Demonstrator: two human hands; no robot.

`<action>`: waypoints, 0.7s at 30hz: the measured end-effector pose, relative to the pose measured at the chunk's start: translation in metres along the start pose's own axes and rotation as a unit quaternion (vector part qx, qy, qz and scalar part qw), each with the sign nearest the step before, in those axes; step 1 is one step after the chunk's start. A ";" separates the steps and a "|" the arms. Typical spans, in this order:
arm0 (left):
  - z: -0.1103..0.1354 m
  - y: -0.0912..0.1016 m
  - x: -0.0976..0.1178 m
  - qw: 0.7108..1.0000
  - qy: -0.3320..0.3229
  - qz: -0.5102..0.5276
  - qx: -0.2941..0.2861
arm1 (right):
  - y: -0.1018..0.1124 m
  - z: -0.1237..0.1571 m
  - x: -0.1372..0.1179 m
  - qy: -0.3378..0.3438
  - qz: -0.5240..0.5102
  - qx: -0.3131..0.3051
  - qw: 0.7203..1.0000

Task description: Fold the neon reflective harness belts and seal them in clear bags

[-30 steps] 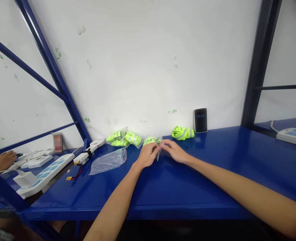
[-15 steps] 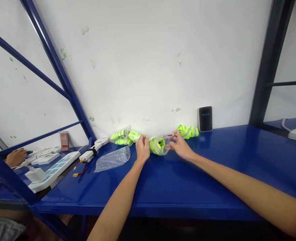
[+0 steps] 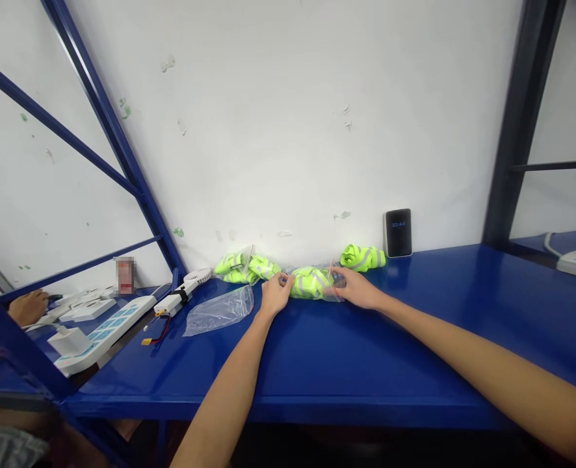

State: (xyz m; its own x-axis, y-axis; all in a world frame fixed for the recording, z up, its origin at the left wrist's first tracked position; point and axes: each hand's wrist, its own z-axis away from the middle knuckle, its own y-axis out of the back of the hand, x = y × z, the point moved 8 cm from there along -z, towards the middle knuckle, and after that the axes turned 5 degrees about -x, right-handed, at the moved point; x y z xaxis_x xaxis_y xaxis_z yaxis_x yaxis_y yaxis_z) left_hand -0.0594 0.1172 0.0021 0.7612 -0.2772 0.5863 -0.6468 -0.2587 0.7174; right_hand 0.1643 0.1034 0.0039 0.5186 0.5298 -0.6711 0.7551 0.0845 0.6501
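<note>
A clear zip bag [image 3: 335,286] lies on the blue table between my hands, with a rolled yellow-green reflective vest [image 3: 311,282] inside it. My left hand [image 3: 275,294] is closed on the bag's left end. At the right end, where the red zip line shows, my right hand [image 3: 359,288] grips the bag's mouth; some of its fingertips are hidden by plastic. Behind my right hand sits another rolled reflective vest [image 3: 363,258] without a bag. Left of my left hand are bagged vests [image 3: 242,266] against the wall and a flat, unfilled zip bag [image 3: 220,312].
A small device with a clock screen [image 3: 398,233] leans on the wall. At left lie a white handheld fan [image 3: 197,277], a battery with wires [image 3: 158,327] and a power strip [image 3: 112,331]. Another person's hand [image 3: 28,307] is beyond the blue frame post [image 3: 107,123].
The vest has gone further into the bag and now lies stretched out lengthwise. My right hand has moved slightly right and down, from pinching the bag's opening to gripping its end.
</note>
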 end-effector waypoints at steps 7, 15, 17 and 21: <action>0.004 0.002 0.005 1.000 -0.018 0.014 0.005 | -0.004 0.001 -0.003 0.060 0.060 -0.042 0.995; 0.005 -0.009 0.009 0.992 -0.018 0.124 -0.014 | -0.006 0.002 -0.009 0.092 0.066 -0.045 0.993; 0.002 -0.010 -0.001 0.990 0.018 0.139 -0.008 | -0.006 0.002 -0.010 0.096 0.049 -0.053 0.993; -0.004 -0.010 -0.011 0.988 0.029 0.155 -0.009 | -0.008 0.004 -0.013 0.091 -0.005 -0.084 0.992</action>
State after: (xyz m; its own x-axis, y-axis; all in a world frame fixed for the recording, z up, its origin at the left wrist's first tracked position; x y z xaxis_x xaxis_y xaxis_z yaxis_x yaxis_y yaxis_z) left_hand -0.0610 0.1267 -0.0093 0.5293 -0.2867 0.7985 -0.8481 -0.1537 0.5070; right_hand 0.1536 0.0925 0.0059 0.4183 0.6708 -0.6124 0.6746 0.2221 0.7040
